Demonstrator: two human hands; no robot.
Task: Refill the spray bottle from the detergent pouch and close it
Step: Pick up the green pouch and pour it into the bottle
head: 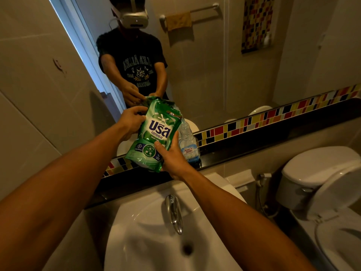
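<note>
Above the sink (148, 231), left hand (131, 122) grips the detergent pouch (156, 133) top, right hand (172, 155) its base; tilting carelessly could miss the bottle (188, 145).

Detergent pouch (154, 133): centre of the frame, held above the ledge (254, 147), tilted with its top toward the mirror (205, 65). Left hand (130, 122): at the pouch's upper left corner. Right hand (172, 157): at the pouch's lower right edge, thumb across its front. Bottle (188, 145): standing on the ledge, just right of and behind the pouch, partly hidden by it. Ledge: runs across mid-frame, below the mirror and behind the sink (148, 231). Faucet (173, 212): at the sink's rear, lower centre of the frame. Toilet (320, 184): right of the sink, lower right of the frame. Towel bar (205, 8): reflected in the mirror, top centre.
</note>
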